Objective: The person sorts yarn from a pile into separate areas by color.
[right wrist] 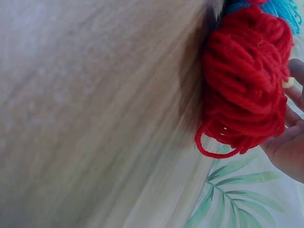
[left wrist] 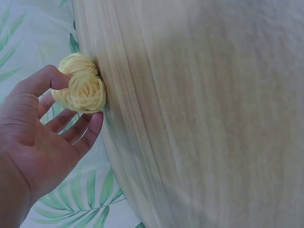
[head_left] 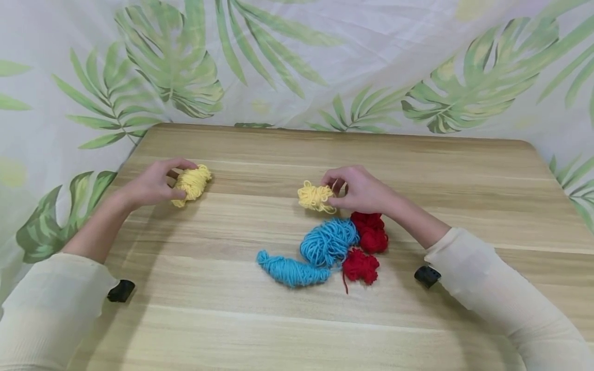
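At the table's left side, my left hand [head_left: 157, 183] holds a bundle of yellow yarn [head_left: 195, 181] between thumb and fingers; the left wrist view shows the yarn [left wrist: 88, 92] at the fingertips. Right of the table's middle, my right hand [head_left: 363, 191] pinches a second, looser yellow yarn bundle [head_left: 313, 197] by its right end. Just below that hand lie a round blue yarn bundle [head_left: 328, 242], a long twisted blue one [head_left: 292, 271] and two red ones, the upper [head_left: 372, 234] and the lower [head_left: 361, 266]. Red yarn [right wrist: 247, 80] covers much of my right hand [right wrist: 289, 147] in the right wrist view.
The bundles lie on a wood-grain table [head_left: 209, 319]. Behind its far edge hangs a white cloth [head_left: 371, 51] with green leaf prints. Black devices sit by each sleeve, one on the left [head_left: 121, 291] and one on the right [head_left: 427, 276].
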Demonstrator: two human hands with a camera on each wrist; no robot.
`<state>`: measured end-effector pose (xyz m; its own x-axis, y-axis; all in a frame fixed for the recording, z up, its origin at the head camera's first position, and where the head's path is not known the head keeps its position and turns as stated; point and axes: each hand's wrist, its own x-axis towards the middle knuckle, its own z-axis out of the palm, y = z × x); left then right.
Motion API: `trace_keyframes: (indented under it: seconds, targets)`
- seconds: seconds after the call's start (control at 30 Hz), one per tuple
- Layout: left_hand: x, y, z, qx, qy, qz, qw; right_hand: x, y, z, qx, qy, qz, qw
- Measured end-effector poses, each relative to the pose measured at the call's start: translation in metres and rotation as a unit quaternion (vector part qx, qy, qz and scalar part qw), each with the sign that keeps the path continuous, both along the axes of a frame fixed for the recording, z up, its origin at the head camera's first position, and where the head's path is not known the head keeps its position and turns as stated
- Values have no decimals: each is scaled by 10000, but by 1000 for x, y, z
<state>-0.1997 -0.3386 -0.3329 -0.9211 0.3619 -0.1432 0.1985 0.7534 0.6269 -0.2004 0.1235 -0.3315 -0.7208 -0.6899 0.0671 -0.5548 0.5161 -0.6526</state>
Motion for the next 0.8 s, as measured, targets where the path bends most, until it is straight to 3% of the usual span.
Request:
trace_keyframes:
  seconds: [0.6, 0.8]
  targets:
    - [1, -1, 4, 25, 67, -180, 9998, -1, -7, 3, -81, 30, 136, 9999]
    - [4, 0, 3, 87, -65, -20, 9999, 0, -10, 4, -117, 18, 160, 9998]
